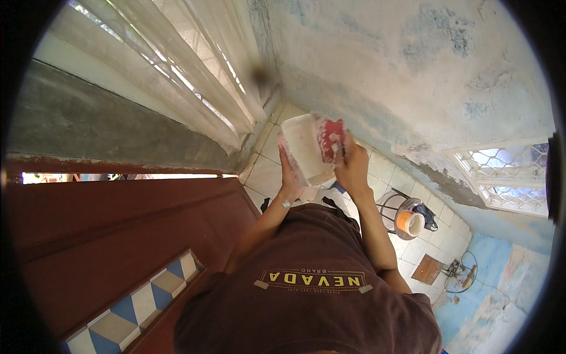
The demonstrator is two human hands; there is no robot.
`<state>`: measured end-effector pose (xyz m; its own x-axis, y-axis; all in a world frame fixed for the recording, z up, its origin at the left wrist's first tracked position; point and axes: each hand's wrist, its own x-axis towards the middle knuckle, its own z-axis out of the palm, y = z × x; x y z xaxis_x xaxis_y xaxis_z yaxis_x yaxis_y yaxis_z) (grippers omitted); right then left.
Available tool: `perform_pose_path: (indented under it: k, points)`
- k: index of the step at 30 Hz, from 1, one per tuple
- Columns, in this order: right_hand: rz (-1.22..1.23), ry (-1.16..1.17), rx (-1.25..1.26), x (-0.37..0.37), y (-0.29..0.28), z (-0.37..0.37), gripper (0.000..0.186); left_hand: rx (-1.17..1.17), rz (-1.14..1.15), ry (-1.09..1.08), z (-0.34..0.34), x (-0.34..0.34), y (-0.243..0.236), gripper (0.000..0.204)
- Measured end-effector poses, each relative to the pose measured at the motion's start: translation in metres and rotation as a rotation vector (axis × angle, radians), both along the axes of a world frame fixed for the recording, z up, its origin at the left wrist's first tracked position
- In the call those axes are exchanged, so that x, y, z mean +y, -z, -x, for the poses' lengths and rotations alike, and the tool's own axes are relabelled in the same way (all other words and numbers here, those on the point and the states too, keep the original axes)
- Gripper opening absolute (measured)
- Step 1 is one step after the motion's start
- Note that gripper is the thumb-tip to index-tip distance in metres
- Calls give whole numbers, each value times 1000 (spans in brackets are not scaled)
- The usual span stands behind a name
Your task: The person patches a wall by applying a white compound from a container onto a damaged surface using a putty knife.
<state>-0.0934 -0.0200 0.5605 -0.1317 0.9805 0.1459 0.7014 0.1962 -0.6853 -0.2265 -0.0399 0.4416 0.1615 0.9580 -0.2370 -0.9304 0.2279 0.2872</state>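
Observation:
My left hand (288, 174) grips the side of a plastic tray (298, 141) holding a pale, cream-coloured substance, with pinkish smears on its edge. My right hand (355, 162) is closed on a red scraper (330, 133) smeared with white, which lies against the right side of the tray. The tray is held out in front of my brown shirt, above the tiled floor.
A red-brown door (118, 224) fills the lower left, below a curtained window (171, 65). A patchy plastered wall (413, 71) has a grilled window (501, 159). A stool (389, 209) bearing an orange bucket (407, 224) stands right, near tangled cable (460, 274) on the floor.

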Motion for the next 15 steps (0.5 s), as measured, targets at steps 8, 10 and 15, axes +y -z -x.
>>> perform_pose_path:
  k: [8, 10, 15]
  points:
    - [54, -179, -216, 3, 32, -10, 21, -22, 0, 40, -9, 8, -1, 74]
    - [-27, -95, -52, 3, 24, -15, 24, 24, -23, 29, -15, 12, -6, 74]
    - [-86, 18, 291, 20, 37, -30, 15, -68, -47, 65, -25, 27, 12, 74]
